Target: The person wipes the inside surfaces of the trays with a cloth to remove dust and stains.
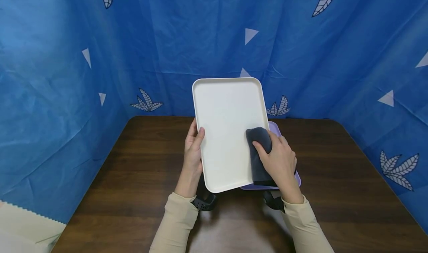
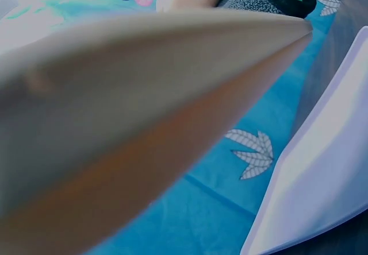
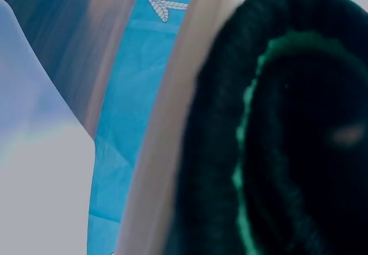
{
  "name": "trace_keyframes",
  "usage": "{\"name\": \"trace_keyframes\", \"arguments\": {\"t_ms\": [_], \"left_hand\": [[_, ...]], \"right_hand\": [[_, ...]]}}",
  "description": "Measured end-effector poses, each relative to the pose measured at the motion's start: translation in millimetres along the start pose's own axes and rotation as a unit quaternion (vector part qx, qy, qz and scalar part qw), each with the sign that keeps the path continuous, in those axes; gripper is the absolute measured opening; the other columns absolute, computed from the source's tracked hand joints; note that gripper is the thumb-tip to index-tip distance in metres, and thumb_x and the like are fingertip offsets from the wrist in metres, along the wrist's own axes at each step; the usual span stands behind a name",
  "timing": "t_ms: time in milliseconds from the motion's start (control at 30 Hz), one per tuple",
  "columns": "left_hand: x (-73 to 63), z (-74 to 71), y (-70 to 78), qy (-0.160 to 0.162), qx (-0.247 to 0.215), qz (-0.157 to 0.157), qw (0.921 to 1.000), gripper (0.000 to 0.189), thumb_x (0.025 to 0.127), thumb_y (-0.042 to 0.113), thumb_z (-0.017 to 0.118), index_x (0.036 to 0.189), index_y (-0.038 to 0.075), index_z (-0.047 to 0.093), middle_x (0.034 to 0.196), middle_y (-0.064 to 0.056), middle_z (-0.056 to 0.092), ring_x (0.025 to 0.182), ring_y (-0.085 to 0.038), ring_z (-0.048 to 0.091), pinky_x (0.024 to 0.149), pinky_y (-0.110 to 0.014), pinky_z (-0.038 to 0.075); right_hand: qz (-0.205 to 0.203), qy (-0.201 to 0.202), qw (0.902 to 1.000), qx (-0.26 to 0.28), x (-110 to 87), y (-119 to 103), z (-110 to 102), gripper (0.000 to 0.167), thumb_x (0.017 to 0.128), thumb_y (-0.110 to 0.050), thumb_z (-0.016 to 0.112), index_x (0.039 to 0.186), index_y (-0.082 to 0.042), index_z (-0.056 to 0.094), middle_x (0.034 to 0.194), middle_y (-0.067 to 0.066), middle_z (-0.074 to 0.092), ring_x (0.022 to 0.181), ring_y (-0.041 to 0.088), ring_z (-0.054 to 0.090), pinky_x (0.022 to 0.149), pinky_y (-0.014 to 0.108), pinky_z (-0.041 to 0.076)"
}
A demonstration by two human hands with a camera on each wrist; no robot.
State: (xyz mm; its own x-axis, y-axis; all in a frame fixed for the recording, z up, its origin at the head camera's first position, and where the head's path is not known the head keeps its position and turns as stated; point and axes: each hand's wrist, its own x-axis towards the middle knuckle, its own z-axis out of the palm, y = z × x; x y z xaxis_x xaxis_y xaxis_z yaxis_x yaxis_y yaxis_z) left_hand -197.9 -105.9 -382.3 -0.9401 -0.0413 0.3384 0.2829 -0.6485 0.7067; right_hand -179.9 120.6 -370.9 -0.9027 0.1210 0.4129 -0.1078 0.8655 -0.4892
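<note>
A white rectangular tray is held up at a tilt above the table. My left hand grips its left edge, thumb over the rim and fingers behind. My right hand holds a folded dark grey cloth against the tray's right side, thumb on the front of the cloth. In the right wrist view the folded cloth fills the right side, close to the camera, with a green edge showing. The tray's underside crosses the left wrist view, blurred. Behind and below lies a purple tray, mostly hidden.
The dark brown wooden table spreads out on both sides of the hands. A blue patterned curtain hangs along the table's back and sides. Black bands with wrist cameras sit below the hands.
</note>
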Motion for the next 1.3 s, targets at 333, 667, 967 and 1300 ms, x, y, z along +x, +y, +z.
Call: {"name": "trace_keyframes", "arguments": {"t_ms": [333, 667, 967, 1300], "left_hand": [[-0.9, 1.4, 1.2, 0.01, 0.001, -0.006, 0.9999, 0.05, 0.105, 0.009, 0.042, 0.153, 0.016, 0.031, 0.122, 0.004, 0.066, 0.103, -0.009, 0.068, 0.083, -0.025, 0.058], [-0.3, 2.3, 0.2, 0.014, 0.002, -0.007, 0.9999, 0.05, 0.105, 0.009, 0.041, 0.153, 0.016, 0.031, 0.122, 0.005, 0.066, 0.104, -0.01, 0.068, 0.084, -0.025, 0.057], [-0.3, 5.0, -1.5, 0.02, 0.007, -0.008, 0.9997, 0.05, 0.105, 0.009, 0.041, 0.153, 0.015, 0.031, 0.124, 0.006, 0.064, 0.108, -0.009, 0.066, 0.088, -0.025, 0.056], [-0.6, 5.6, -3.3, 0.019, 0.003, -0.014, 0.9997, 0.05, 0.105, 0.012, 0.041, 0.154, 0.02, 0.03, 0.127, 0.006, 0.061, 0.114, -0.01, 0.063, 0.095, -0.027, 0.053]], "right_hand": [[0.011, -0.016, 0.9998, 0.0, -2.4, -2.5, -1.0, 0.064, 0.09, -0.048, 0.066, 0.139, -0.009, 0.053, 0.114, 0.023, 0.061, 0.088, 0.046, 0.062, 0.071, 0.06, 0.051], [-0.026, -0.009, 0.9996, -0.001, -12.0, -16.5, 2.9, 0.063, 0.086, -0.046, 0.071, 0.134, -0.007, 0.058, 0.103, 0.022, 0.063, 0.076, 0.039, 0.062, 0.061, 0.05, 0.052], [-0.078, -0.003, 0.9969, 0.004, -24.1, -37.4, 11.2, 0.06, 0.084, -0.045, 0.075, 0.13, -0.009, 0.061, 0.099, 0.018, 0.065, 0.065, 0.034, 0.06, 0.051, 0.045, 0.05], [-0.168, 0.006, 0.9857, -0.006, -40.6, -68.9, 18.3, 0.061, 0.08, -0.046, 0.079, 0.125, -0.008, 0.064, 0.092, 0.013, 0.064, 0.057, 0.023, 0.058, 0.044, 0.034, 0.046]]}}
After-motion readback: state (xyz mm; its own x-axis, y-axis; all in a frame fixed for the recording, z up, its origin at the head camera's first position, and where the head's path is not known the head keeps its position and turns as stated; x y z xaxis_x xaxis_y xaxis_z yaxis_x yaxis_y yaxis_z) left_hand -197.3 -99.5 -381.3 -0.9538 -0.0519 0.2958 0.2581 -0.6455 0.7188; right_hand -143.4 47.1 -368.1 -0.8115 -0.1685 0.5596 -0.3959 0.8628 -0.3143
